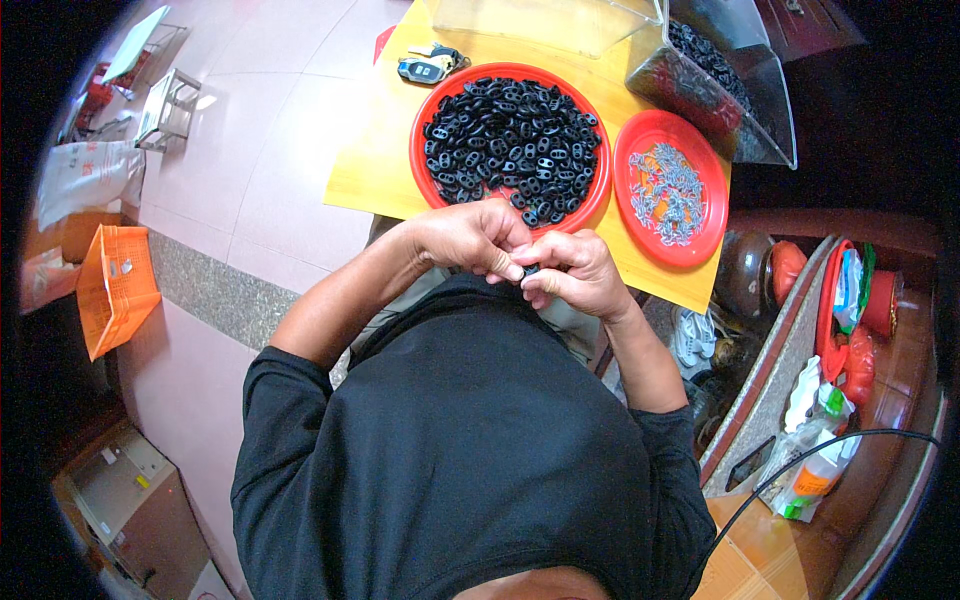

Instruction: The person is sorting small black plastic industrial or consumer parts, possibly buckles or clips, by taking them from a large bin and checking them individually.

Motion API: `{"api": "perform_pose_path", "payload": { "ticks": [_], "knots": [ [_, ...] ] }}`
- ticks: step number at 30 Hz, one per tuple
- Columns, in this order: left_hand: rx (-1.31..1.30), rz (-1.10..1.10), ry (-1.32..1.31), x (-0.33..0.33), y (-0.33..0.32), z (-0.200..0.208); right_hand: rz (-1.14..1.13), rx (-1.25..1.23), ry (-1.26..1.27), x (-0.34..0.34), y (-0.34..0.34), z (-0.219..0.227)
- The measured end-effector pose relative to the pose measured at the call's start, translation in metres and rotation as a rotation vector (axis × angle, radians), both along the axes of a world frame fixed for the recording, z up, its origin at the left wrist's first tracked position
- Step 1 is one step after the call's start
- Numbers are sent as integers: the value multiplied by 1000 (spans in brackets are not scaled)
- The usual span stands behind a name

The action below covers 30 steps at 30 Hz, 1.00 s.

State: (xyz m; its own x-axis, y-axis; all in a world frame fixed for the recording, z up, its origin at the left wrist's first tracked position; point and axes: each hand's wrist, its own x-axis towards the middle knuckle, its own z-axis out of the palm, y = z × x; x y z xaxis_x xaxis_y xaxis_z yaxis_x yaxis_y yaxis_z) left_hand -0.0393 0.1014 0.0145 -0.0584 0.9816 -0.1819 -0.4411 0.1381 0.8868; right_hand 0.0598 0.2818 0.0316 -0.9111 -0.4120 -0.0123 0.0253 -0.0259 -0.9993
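Observation:
My left hand (pixel 472 238) and my right hand (pixel 578 270) meet at the near edge of a round red tray (pixel 416 150). Between the fingertips sits a small black oval plastic piece (pixel 530 270), mostly covered by my fingers. My right thumb and forefinger pinch it, while the left thumb and fingers press against its other side. Heaped in the tray are many similar black oval pieces (pixel 510 140) with two holes each. To its right, a smaller red plate (pixel 626 215) carries a loose pile of small silvery metal parts (pixel 668 195).
Both red dishes stand on a yellow tabletop (pixel 370 165). Car keys (pixel 425 68) lie at its far left. A clear bin (pixel 690 90) of dark pieces stands at the far right. An orange basket (pixel 120 290) is on the left; a black cable (pixel 800 460) crosses the lower right.

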Motion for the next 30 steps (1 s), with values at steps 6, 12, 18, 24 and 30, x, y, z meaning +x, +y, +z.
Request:
{"api": "perform_pose_path", "payload": {
  "ticks": [6,12,18,24,30],
  "knots": [
    [-41,315,258,-3,4,11,-264,89,76,-15,31,23],
    [-298,708,1040,-15,-24,8,-999,453,511,-83,159,85],
    [-263,691,1520,-2,1,-14,-1077,1069,593,-131,242,71],
    [-276,590,1596,0,11,-26,-1001,1053,884,-99,147,59],
    [-264,535,1617,-4,25,-19,-613,824,729,-48,59,13]
  ]
}}
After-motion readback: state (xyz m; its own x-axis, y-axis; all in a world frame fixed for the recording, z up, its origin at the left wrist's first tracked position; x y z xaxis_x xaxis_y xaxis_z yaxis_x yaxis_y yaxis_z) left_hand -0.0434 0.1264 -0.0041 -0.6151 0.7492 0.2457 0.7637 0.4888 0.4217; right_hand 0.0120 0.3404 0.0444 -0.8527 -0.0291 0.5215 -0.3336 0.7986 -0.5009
